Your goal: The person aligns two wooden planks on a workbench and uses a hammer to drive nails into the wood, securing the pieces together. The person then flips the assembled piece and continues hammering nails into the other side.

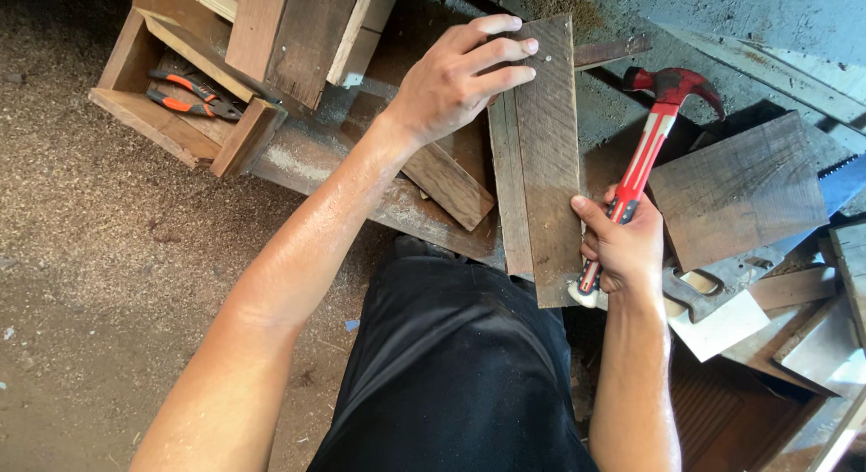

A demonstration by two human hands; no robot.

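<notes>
Gripping a red-headed claw hammer (648,147) low on its handle, the right hand (624,247) has its fingers wrapped tight, the head resting off to the side. The left hand (456,75) lies flat on the far end of a weathered plank (548,165), fingers spread narrow, pinning it. No nail is plain to see, so the fastening looks barely begun. Grey, rough and long, the plank lies across scrap boards on the cluttered desk (316,156). Orange pliers (189,93) sit in a wooden box (126,111) nearby.
</notes>
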